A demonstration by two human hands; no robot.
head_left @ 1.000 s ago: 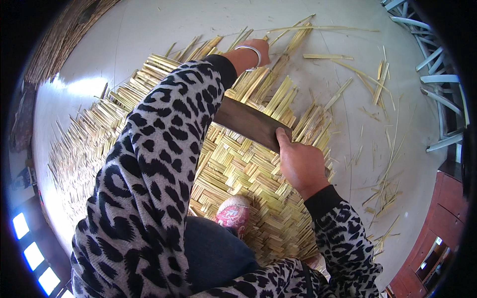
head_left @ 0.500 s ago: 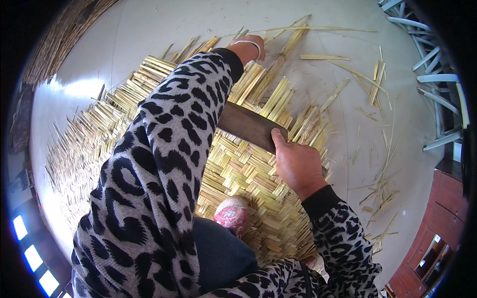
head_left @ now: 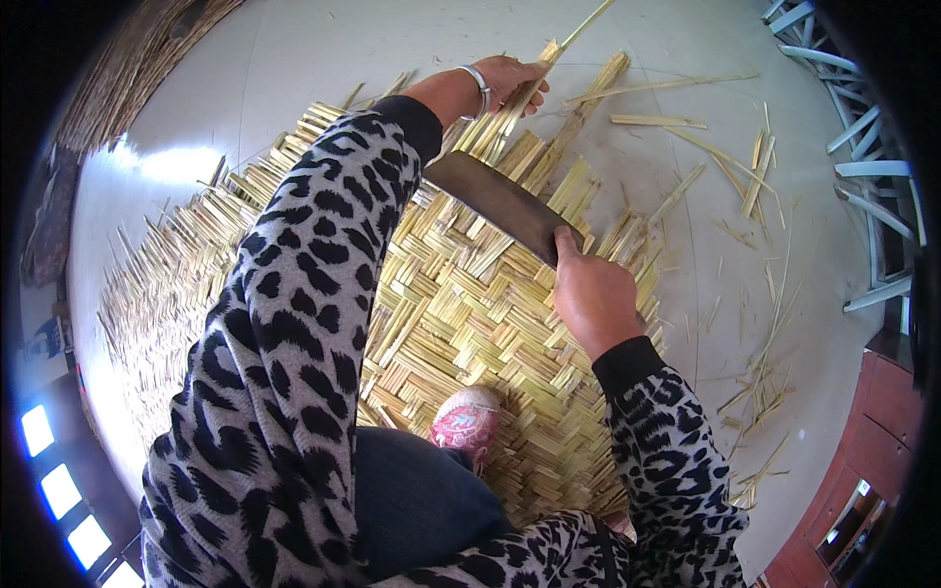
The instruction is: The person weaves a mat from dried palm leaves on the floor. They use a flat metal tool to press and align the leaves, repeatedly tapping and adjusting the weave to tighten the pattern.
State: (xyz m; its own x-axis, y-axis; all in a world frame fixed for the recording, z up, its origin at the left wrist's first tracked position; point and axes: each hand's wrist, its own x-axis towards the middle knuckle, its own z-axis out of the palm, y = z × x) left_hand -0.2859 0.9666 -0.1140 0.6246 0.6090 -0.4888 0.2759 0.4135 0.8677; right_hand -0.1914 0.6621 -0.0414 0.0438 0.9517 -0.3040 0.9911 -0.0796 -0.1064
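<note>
A woven mat [head_left: 470, 328] of pale split reed or cane strips spreads beneath both my arms, its far edge ending in loose, uneven strip ends. My left hand [head_left: 512, 82], with a silver bangle at its wrist, closes around a small bunch of strips [head_left: 493, 132] at that far edge. The wide dark blade of a cleaver [head_left: 502, 203] lies slantwise low over the mat, its far end close to those strips. My right hand [head_left: 598, 302] grips the cleaver, thumb pressed on the blade; the fist hides most of the handle.
My foot in a pink patterned shoe [head_left: 468, 423] stands on the mat. Cut strips [head_left: 757, 176] and slivers litter the pale floor on the right. Light-blue metal bars [head_left: 863, 167] and a red-brown cabinet [head_left: 863, 431] stand at the right edge. A brown bundle of stalks [head_left: 127, 78] lies at the far left.
My left hand has turned and now shows its fingers around a bunch of strips, one end raised. The cleaver has shifted slightly away from me. The whole view has moved a little.
</note>
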